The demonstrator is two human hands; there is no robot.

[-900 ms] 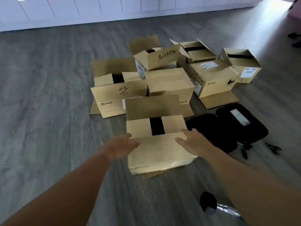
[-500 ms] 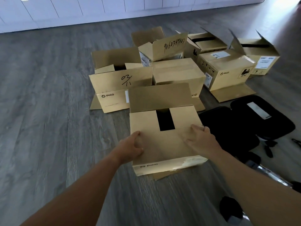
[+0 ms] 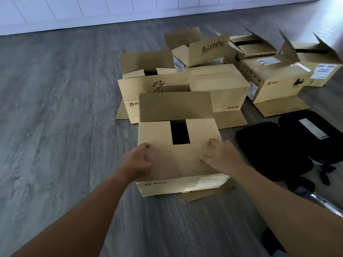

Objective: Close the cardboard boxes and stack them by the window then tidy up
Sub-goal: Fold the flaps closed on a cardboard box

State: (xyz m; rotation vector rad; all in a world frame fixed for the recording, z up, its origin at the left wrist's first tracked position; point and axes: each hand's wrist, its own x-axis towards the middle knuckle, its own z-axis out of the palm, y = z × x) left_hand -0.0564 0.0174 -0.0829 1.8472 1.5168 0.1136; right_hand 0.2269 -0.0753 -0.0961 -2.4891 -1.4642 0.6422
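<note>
The nearest cardboard box (image 3: 178, 184), printed PICO, stands on the grey floor in front of me. Its two side flaps are folded in with a dark gap (image 3: 181, 132) between them. The far flap (image 3: 175, 106) stands upright. The near flap lies folded down over the top. My left hand (image 3: 138, 160) grips that flap's left edge with curled fingers. My right hand (image 3: 220, 156) presses flat on the flap's right part. Several more boxes stand behind, among them an open box marked "02" (image 3: 148, 88) and a shut box (image 3: 217, 84).
An open black case (image 3: 289, 141) lies on the floor to the right of the nearest box. A metal object (image 3: 319, 199) shows at lower right. Open boxes (image 3: 254, 46) stand at the back right. White cabinets (image 3: 111, 10) line the far wall. Bare floor stretches to the left.
Both hands have folded the near flap down onto the box top and moved forward on it. The view has come closer to the box.
</note>
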